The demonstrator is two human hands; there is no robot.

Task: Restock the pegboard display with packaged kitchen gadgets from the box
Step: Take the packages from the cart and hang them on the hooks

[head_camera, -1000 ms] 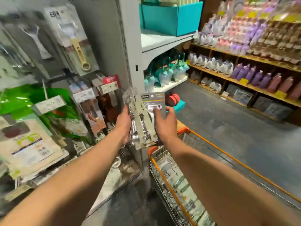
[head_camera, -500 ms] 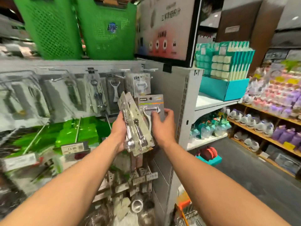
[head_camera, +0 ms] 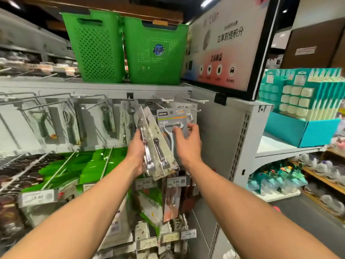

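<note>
My left hand (head_camera: 137, 152) grips a stack of clear blister packs (head_camera: 156, 146) with metal utensils inside, tilted edge-on toward me. My right hand (head_camera: 187, 144) holds a grey carded peeler pack (head_camera: 170, 118) upright, thumb and fingers curled round its lower right part. Both are raised in front of the grey pegboard (head_camera: 211, 128), just below the top row of white hooks (head_camera: 194, 100). More packaged gadgets (head_camera: 107, 119) hang on hooks to the left, blurred.
Two green plastic baskets (head_camera: 130, 47) stand on top of the display. Green packages (head_camera: 104, 165) and price tags (head_camera: 175, 181) hang below my hands. To the right are a sign board (head_camera: 224, 45), a teal box of sponges (head_camera: 302, 109) on a shelf, and an aisle.
My view has swung up from the cart to the top of the pegboard. Both hands have risen with the packs toward the upper hooks, and the peeler pack sits higher.
</note>
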